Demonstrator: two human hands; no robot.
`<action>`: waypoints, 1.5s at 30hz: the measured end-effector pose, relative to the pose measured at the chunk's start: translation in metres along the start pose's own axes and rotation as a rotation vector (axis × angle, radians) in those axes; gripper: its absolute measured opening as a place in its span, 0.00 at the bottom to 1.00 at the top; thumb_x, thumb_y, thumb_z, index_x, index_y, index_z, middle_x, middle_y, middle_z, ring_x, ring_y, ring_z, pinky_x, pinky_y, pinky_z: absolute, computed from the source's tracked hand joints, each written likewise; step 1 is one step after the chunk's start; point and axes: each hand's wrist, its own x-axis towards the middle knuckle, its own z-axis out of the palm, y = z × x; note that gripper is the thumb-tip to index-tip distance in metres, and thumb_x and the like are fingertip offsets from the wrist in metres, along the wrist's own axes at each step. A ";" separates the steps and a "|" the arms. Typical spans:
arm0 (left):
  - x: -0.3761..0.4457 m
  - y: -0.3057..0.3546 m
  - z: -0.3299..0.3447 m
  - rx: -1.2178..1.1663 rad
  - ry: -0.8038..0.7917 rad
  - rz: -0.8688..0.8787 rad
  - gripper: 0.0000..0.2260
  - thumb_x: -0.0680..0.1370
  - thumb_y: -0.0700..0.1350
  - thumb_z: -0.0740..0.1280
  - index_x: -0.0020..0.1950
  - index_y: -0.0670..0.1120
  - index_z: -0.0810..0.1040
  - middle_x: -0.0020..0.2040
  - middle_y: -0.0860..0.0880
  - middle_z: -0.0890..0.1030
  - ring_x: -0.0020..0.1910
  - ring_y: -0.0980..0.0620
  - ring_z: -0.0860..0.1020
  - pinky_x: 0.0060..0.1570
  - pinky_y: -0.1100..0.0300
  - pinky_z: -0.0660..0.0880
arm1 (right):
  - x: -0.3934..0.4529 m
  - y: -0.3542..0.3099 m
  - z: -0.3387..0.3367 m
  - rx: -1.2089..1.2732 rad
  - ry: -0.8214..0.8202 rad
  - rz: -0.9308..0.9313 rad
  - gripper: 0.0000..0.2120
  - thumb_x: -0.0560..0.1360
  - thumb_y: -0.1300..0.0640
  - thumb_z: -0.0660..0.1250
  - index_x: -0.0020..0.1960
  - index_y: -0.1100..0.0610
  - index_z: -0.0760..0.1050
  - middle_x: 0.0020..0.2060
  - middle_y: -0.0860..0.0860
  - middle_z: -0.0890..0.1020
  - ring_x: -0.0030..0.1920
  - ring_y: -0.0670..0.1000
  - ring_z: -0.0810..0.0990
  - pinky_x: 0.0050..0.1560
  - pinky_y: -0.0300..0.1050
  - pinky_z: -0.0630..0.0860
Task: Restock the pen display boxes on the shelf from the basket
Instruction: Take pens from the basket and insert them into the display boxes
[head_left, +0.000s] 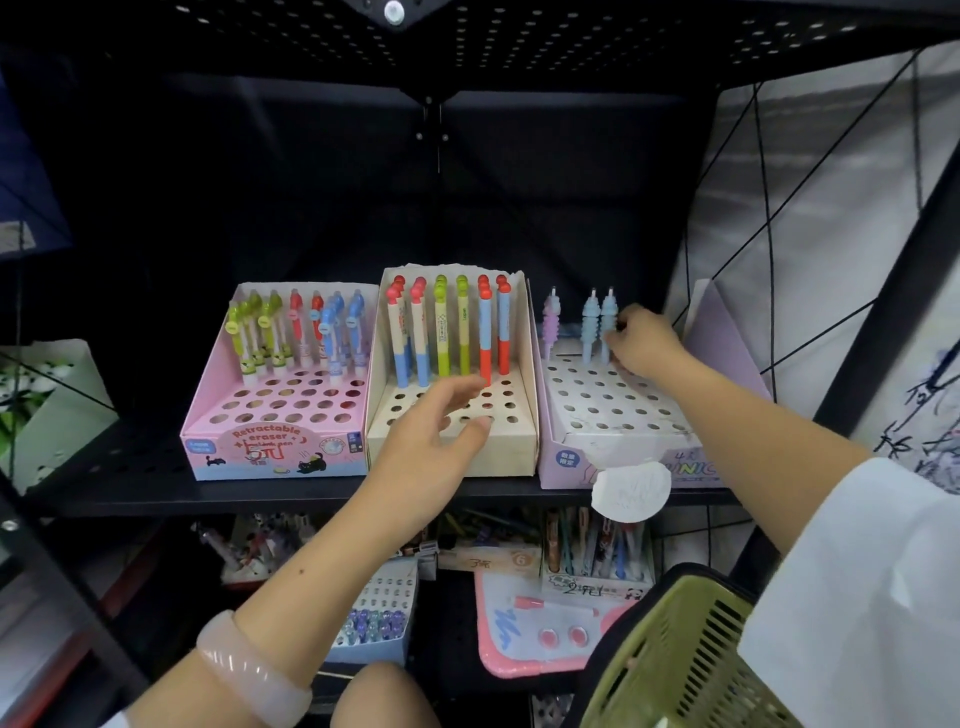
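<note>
A shop worker's right hand (641, 340) pinches a pale blue ridged pen (608, 325) standing at the back row of the lilac display box (623, 415), at about two o'clock from the middle of the shelf (156, 493), while the left hand (441, 421) hovers with fingers loosely spread and holding nothing over the empty holes of the cream display box (452, 374) at centre. A second blue pen (589, 325) and a purple one (549, 325) stand just beside the held pen; the pink eraser-pen box (275, 384) sits at ten o'clock, its back rows filled. The green basket (685, 654) waits low at five o'clock, its contents hidden. The pens look light, stiff and slim, the ridged bodies probably less slippery than the smooth barrels next door; a pinch on the upper barrel seems the sound hold, steering the tip straight into its hole. The cardboard boxes look light enough to slide if nudged.
</note>
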 end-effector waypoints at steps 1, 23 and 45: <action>0.000 0.000 0.000 -0.012 0.002 0.001 0.13 0.78 0.43 0.62 0.53 0.63 0.70 0.55 0.67 0.72 0.58 0.68 0.70 0.60 0.71 0.63 | -0.003 -0.001 -0.003 -0.005 0.024 -0.014 0.16 0.79 0.58 0.59 0.63 0.64 0.68 0.53 0.63 0.78 0.51 0.61 0.78 0.47 0.49 0.75; -0.112 -0.076 0.125 0.232 -0.572 -0.196 0.13 0.78 0.46 0.63 0.62 0.57 0.72 0.75 0.48 0.56 0.75 0.52 0.53 0.66 0.61 0.57 | -0.263 0.186 0.119 -0.468 -1.267 -0.157 0.25 0.78 0.55 0.63 0.72 0.58 0.61 0.69 0.57 0.68 0.63 0.53 0.71 0.55 0.41 0.71; -0.130 -0.062 0.137 0.284 -0.502 -0.042 0.12 0.78 0.41 0.62 0.60 0.50 0.75 0.73 0.49 0.59 0.71 0.50 0.60 0.61 0.67 0.55 | -0.370 0.189 0.151 -0.589 -1.263 -0.120 0.40 0.73 0.51 0.68 0.75 0.58 0.47 0.64 0.63 0.70 0.61 0.61 0.72 0.58 0.51 0.72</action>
